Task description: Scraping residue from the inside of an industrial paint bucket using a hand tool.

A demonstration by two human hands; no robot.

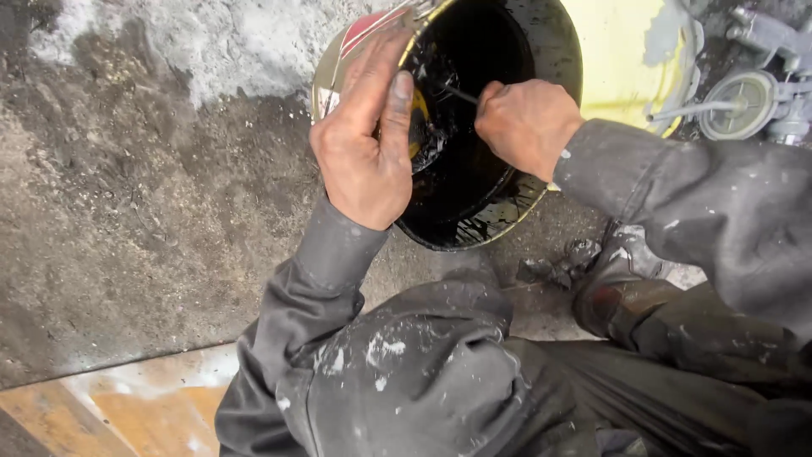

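A round tin bucket (558, 51), yellow outside and coated black inside, lies tilted on the ground at the top centre. My left hand (368, 135) grips its near rim, fingers over the edge. My right hand (526, 123) is closed around a thin dark metal tool (459, 94) that points into the black, oily inside of the bucket. Both sleeves are grey and stained.
Rough grey concrete ground (144, 220) spreads to the left, with a pale powdery patch (220, 42) at the top. A grey metal machine part (748, 93) sits at the top right. My knees and a worn boot (613, 283) fill the bottom. An orange-brown floor strip (127, 406) lies bottom left.
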